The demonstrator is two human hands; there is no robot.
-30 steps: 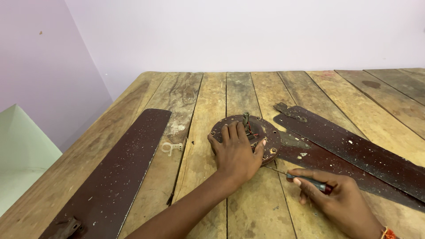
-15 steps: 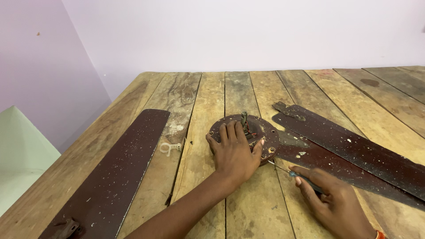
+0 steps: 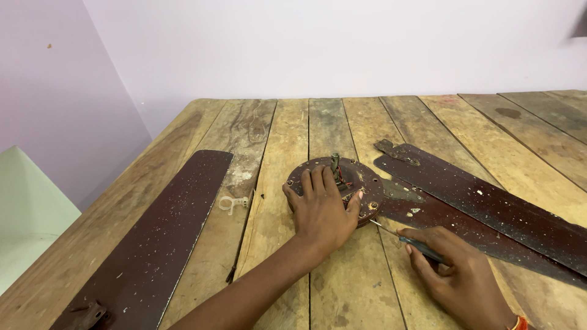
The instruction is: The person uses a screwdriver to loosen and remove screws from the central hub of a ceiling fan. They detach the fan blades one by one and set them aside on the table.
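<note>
Beyond the round motor hub (image 3: pixel 342 183), bare planks are left open; its right is blocked by two dark blades (image 3: pixel 483 201), its left perhaps by a small clear clip (image 3: pixel 231 203).

Table (image 3: pixel 287 263): rough worn wood planks. Fan blades (image 3: pixel 159 235): dark matt metal, speckled. Hub (image 3: pixel 361 183): rusty metal.

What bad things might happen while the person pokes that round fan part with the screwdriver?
The screwdriver in the right hand points toward the left hand, which presses on the fan motor hub; a slip might jab the fingers. The hub has thin wires on top near the left hand, so they might get snagged. The small clear plastic piece lies loose on the wooden table and might get knocked off.
</note>
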